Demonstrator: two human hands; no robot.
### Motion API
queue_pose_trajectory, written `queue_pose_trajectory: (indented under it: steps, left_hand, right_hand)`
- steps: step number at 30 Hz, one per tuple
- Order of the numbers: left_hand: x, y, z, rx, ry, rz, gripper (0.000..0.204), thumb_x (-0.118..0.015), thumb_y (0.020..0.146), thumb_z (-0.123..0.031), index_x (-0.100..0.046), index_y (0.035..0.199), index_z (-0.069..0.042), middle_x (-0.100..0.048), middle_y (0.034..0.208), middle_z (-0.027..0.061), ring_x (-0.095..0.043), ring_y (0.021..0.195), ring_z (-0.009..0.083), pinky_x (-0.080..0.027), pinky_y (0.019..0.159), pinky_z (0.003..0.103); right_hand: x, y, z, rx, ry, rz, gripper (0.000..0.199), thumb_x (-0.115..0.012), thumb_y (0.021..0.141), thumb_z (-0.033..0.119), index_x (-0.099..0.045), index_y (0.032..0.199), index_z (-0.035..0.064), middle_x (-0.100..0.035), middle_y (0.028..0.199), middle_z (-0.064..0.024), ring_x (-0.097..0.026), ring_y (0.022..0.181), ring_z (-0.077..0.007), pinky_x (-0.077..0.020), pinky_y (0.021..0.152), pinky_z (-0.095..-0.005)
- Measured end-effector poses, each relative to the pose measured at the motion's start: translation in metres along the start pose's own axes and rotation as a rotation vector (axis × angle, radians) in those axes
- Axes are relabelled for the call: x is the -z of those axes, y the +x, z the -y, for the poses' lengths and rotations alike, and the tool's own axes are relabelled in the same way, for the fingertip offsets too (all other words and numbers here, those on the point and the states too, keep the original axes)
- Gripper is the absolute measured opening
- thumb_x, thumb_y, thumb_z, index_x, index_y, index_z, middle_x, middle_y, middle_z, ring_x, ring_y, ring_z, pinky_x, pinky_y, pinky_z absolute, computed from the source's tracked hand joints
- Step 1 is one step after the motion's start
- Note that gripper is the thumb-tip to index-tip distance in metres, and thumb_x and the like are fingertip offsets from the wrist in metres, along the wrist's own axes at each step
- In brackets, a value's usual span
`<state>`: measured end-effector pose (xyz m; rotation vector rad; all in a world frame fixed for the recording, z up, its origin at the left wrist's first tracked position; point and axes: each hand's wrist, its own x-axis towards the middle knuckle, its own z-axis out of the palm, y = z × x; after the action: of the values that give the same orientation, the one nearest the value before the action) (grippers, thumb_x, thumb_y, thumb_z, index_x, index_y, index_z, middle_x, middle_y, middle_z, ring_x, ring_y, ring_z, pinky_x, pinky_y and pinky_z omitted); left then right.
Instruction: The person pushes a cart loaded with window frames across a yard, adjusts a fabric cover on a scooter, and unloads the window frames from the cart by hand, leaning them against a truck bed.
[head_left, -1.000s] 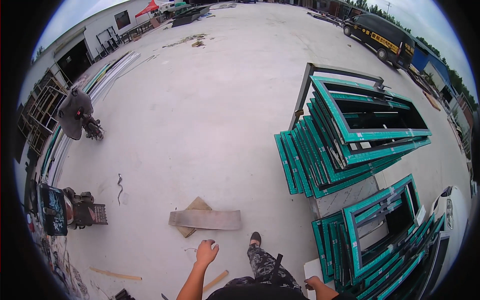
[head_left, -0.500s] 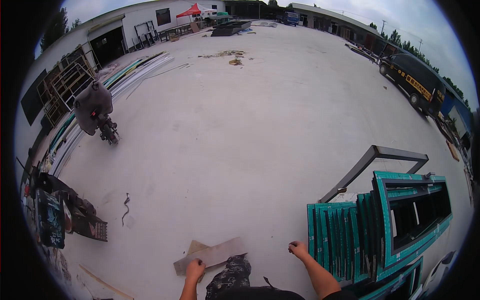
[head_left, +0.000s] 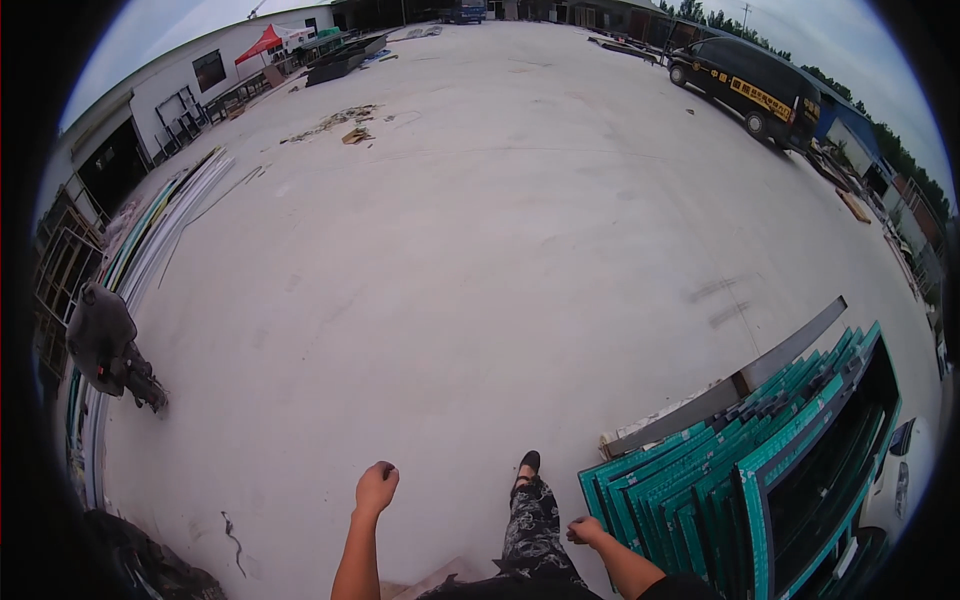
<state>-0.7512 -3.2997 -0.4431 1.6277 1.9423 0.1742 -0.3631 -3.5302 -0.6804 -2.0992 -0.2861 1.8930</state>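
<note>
My left hand (head_left: 376, 487) hangs over the pale concrete, its fingers loosely curled and nothing visible in them. My right hand (head_left: 586, 530) is also curled, with no object showing in it. It is nearest to a row of dark frames with teal protective film (head_left: 700, 480), which lean together at the lower right; a touch between them cannot be made out. Between my hands, one of my legs in patterned dark trousers (head_left: 532, 520) is stretched forward, a dark shoe at its end. Part of a brownish board (head_left: 440, 577) shows on the ground at the lower edge.
A grey metal bar (head_left: 690, 405) runs behind the frames. A covered two-wheeler (head_left: 105, 340) stands at the left beside long stacked profiles (head_left: 165, 235). A black van (head_left: 745, 88) is parked far right. Scraps (head_left: 345, 122) lie farther off, and a dark strip (head_left: 232, 543) lies near left.
My view has moved forward and turned right. The board has slipped to the lower edge, and the frames fill more of the lower right. My left hand is raised higher in view; a foot has stepped forward.
</note>
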Motion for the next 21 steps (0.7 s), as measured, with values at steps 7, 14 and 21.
queue_pose_trajectory:
  steps: [7, 14, 21]
  left_hand:
    - [-0.049, 0.120, -0.186, -0.354, -0.095, 0.466, 0.038, -0.054, 0.088, -0.029, -0.060, 0.112, -0.001, -0.067, 0.099, 0.0156, -0.063, 0.094, 0.0276, -0.048, 0.082, 0.037]
    - [-0.069, 0.224, -0.093, 0.161, -0.464, 0.253, 0.024, -0.050, 0.088, -0.019, -0.057, 0.105, -0.004, -0.065, 0.085, 0.0084, -0.064, 0.079, 0.0192, -0.049, 0.067, 0.032]
    - [-0.107, 0.351, -0.041, 0.877, -0.351, 0.469, 0.020, -0.046, 0.085, -0.011, -0.052, 0.104, -0.004, -0.059, 0.075, 0.0129, -0.057, 0.063, 0.0246, -0.042, 0.051, 0.038]
  right_hand:
    - [0.036, 0.112, 0.133, 0.097, -0.274, -0.053, 0.026, -0.058, 0.081, 0.022, -0.065, 0.093, 0.0001, -0.067, 0.073, -0.0095, -0.065, 0.061, -0.0190, -0.0519, 0.055, -0.0316]
    - [0.063, 0.120, 0.325, 0.450, -0.044, -0.221, 0.027, -0.057, 0.083, 0.021, -0.065, 0.095, -0.0011, -0.067, 0.077, -0.0097, -0.065, 0.065, -0.0158, -0.0511, 0.056, -0.0295]
    - [0.158, 0.143, 0.413, 0.422, 0.351, -0.192, 0.027, -0.057, 0.085, 0.023, -0.064, 0.098, -0.0006, -0.066, 0.079, -0.0086, -0.064, 0.066, -0.0162, -0.0504, 0.057, -0.0285]
